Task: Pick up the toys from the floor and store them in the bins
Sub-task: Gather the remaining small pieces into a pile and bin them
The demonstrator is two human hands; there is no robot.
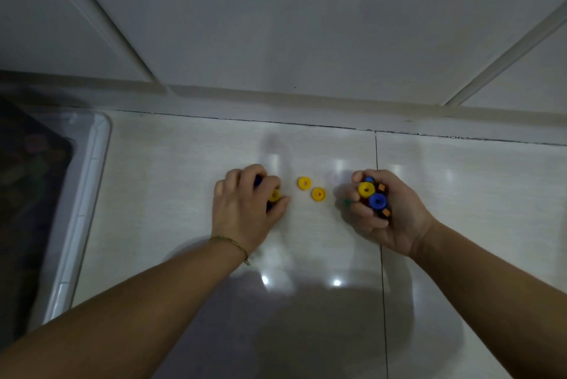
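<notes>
Curled fingers (pixel 277 205) of my left hand (pixel 242 206) grip a yellow ring (pixel 274 195) at centre frame. My right hand (pixel 386 216) cups a fistful of toy pieces (pixel 376 199). Two loose yellow rings (pixel 303 183) lie on the floor between them, and the clear bin (pixel 95 179) sits at far left.

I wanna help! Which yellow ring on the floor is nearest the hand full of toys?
The lower-right yellow plastic ring, nearest the right hand; the other yellow ring lies farther left.

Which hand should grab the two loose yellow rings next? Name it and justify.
Left. The left hand, palm down, lies nearest the yellow rings and appears to hold few toy pieces. The right hand is cupped upward, already heaped full.
</notes>
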